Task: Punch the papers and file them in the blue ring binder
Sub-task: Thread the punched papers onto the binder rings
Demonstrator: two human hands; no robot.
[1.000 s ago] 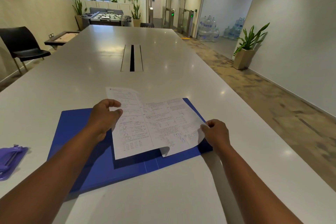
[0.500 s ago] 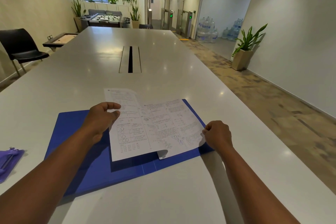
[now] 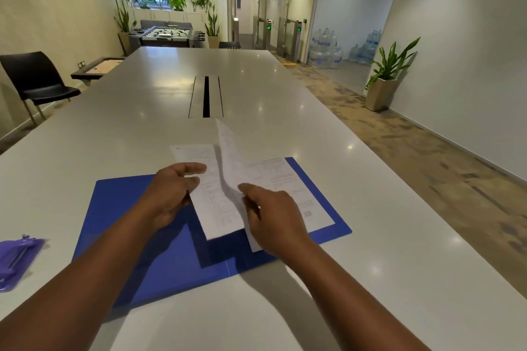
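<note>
1. Thin white printed paper sheets lay on the flat blue ring binder near the desk's front edge; probably light, floppy, prone to creasing, so best pinched at edges.
2. Left hand pinched the left sheet's side w/ thumb and fingers partly curled.
3. Right hand gripped the lifted sheet's lower edge, fingers curled.
4. Purple plastic hole punch sat at the desk's left edge, untouched.

**Two bare arms, nothing worn**

From my feed I see two forearms entering from the bottom of the frame, one from the lower left, one from the lower right. Both are bare up to the frame edge: no sleeve or cuff shows. The left hand and right hand carry no glove, ring, watch or band that I can make out.
</note>
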